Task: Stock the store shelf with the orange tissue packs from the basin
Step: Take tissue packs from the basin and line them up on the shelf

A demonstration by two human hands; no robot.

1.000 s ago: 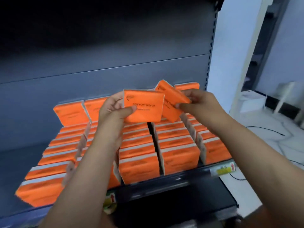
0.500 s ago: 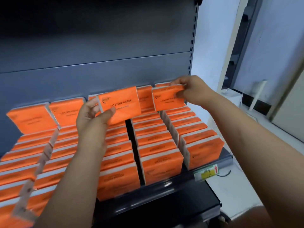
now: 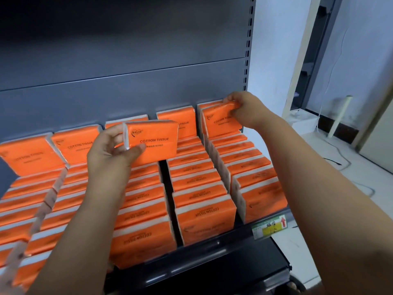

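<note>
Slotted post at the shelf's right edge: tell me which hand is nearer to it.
Right. The right hand grips a pack at the back, just beside the post; the left hand holds another pack far to its left.

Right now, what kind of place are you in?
Probably a shop: a grey metal shelf holds rows of matching orange tissue packs, with a price tag on its front edge.

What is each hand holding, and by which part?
The left hand grips an orange tissue pack by its left end, thumb on its front. The right hand pinches a second pack by its upper right corner.
</note>
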